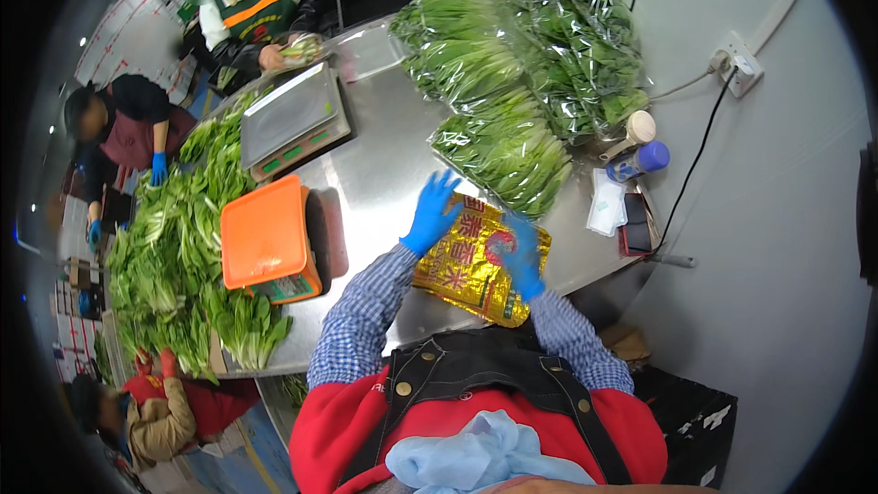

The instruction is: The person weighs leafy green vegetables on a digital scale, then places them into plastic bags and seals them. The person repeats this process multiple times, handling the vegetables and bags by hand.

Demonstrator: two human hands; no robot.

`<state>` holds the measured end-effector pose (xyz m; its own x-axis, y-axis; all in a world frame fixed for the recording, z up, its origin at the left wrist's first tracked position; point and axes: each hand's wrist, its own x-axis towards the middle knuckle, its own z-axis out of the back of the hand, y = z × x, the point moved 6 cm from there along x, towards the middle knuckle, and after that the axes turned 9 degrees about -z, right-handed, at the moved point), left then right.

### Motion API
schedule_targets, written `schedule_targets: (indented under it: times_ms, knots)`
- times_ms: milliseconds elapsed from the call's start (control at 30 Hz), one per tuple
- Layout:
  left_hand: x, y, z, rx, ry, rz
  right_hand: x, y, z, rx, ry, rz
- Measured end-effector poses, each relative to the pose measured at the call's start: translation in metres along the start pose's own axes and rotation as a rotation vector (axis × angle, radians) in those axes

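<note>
A gold, shiny printed plastic sack point(461, 267) lies at the table's near edge in front of me, with large red writing on it. My left hand point(433, 213), in a blue glove, rests at its upper left edge with the fingers spread. Over the sack's right part is my right hand point(523, 257), also blue-gloved and blurred; whether its fingers grip the sack is unclear. Just beyond both hands, clear-bagged leafy greens point(504, 158) lie in a row, the nearest bag close to the sack's far edge.
The steel table point(384, 130) holds an orange-topped scale point(264, 233), a flat weighing scale point(291, 116) and loose leafy greens point(164, 267). At right are a blue-capped container point(638, 161) and a wall socket point(739, 65) with cables. Several co-workers stand around the table's far and left sides.
</note>
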<state>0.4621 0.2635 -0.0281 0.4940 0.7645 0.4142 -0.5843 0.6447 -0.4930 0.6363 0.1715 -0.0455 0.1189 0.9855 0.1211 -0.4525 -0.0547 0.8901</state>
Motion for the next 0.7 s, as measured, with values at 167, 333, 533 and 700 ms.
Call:
schedule_targets:
  times_ms: [167, 333, 533, 700]
  knots:
    - [-0.140, 0.042, 0.047, -0.354, -0.357, 0.675, 0.109, -0.063, 0.027, -0.367, -0.552, -0.269]
    - [-0.228, 0.043, 0.063, -0.480, -0.579, 0.979, 0.157, -0.063, -0.024, -0.426, -0.608, -0.622]
    - [-0.258, 0.039, 0.057, -0.511, -0.633, 1.128, 0.217, -0.029, -0.062, -0.465, -0.596, -0.786]
    - [-0.225, 0.033, 0.017, -0.593, -0.380, 1.150, 0.222, -0.066, -0.055, -0.411, -0.566, -0.497]
